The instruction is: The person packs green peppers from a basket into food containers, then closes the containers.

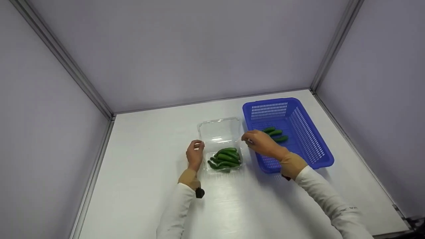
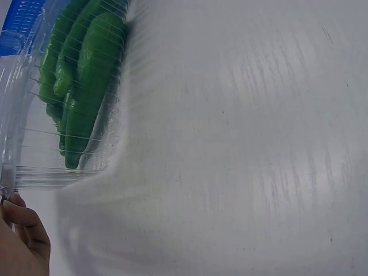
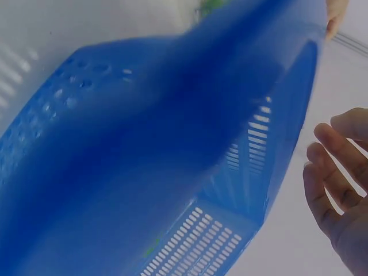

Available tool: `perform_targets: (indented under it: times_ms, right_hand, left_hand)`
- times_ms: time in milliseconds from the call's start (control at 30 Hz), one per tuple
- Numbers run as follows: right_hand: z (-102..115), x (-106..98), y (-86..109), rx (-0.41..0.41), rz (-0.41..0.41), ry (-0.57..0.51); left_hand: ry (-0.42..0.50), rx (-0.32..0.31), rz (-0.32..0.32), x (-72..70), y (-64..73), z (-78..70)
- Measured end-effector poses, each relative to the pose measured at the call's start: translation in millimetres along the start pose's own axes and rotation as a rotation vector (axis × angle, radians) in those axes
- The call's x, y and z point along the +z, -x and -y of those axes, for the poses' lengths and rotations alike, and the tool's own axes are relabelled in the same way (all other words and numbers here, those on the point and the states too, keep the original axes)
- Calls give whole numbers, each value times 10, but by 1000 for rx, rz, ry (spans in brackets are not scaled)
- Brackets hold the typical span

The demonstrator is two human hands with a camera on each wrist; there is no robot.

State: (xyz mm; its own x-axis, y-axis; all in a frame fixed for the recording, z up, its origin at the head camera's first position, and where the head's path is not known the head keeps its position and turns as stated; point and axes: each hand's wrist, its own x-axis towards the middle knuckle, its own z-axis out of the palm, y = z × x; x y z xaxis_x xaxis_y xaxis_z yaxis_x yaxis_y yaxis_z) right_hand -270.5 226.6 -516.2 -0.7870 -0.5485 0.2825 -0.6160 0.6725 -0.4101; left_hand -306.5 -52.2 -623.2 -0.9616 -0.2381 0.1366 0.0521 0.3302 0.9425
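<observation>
A clear plastic clamshell container (image 1: 218,132) lies with its lid laid back on the white table, several green chili peppers (image 1: 227,157) in its near half. My left hand (image 1: 195,154) is at the container's left side; in the left wrist view, thumb and finger pinch its rim near a corner (image 2: 8,187). Over the left edge of a blue plastic basket (image 1: 313,132) reaches my right hand (image 1: 260,142), its fingers loosely bent and holding nothing in the right wrist view. More green peppers (image 1: 275,132) lie in the basket, partly hidden by that hand.
The basket stands just right of the container, its slotted walls higher than the container's base. Pale panels (image 1: 206,49) enclose the white table (image 1: 142,166) at the back and both sides, with metal strips along the corners.
</observation>
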Motion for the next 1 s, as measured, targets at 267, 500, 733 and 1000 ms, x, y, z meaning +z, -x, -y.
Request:
perform_targets:
  times_ms: [267, 500, 733, 1000]
  right_hand:
    - [-248, -147, 90, 133, -55, 15]
    - [-586, -284, 219, 235, -61, 49]
    - [-790, -362, 337, 320, 75, 119]
    - [-902, -426, 404, 368, 216, 166]
  left_hand:
    - [2, -13, 0, 31, -3, 25]
    - [7, -1, -5, 37, -16, 46]
    - [15, 4, -1, 27, -12, 52]
    - [23, 10, -5, -1, -4, 43]
